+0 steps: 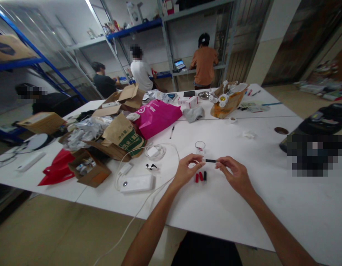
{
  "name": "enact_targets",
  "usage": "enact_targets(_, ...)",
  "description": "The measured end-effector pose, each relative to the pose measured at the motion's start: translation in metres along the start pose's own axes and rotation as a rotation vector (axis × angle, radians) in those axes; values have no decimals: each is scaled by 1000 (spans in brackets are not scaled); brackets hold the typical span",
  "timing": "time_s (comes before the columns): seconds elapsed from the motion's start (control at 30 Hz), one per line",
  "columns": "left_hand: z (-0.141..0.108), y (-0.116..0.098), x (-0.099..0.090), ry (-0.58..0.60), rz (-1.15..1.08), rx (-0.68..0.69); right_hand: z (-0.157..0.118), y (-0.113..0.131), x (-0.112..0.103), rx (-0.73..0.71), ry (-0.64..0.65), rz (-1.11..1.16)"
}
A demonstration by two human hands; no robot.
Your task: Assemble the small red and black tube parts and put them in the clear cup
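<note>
A small, thin black rod-like piece spans the gap between my two hands above the white table. My left hand pinches its left end between thumb and fingers. At the other end, my right hand grips it with the fingertips. Its exact kind is too small to make out. Just below lie two short red pieces and a short black piece, side by side. Behind my left hand sits a thin dark ring by a small clear item.
To the left are a white power bank, coiled white cable, earbuds and a small open carton. Beyond lie a pink bag, a pen and a grey cloth. A black backpack stands right. Several people sit farther back.
</note>
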State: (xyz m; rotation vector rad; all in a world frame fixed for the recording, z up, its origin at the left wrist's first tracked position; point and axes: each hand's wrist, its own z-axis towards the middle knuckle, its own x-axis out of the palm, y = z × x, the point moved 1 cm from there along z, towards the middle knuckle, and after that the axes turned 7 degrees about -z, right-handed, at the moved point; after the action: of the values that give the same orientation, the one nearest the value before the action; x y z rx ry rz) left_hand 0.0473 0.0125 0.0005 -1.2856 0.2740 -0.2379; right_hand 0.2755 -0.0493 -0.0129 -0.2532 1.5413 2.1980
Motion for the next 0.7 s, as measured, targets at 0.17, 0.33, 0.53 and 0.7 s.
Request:
enact_targets(0.17, 4, 4, -8, -105, 25, -42, 3, 1, -5, -80, -141, -90)
enact_targets(0.33, 4, 2, -18, -40, 220, -21, 3, 3, -7, -98, -154, -139)
enact_targets(0.53, 1, 0, -26, 321, 671, 44, 11, 7, -11, -138, -167, -207)
enact_targets(0.7, 0, 1, -28, 441, 711, 58, 50, 27, -15, -265, -115, -348)
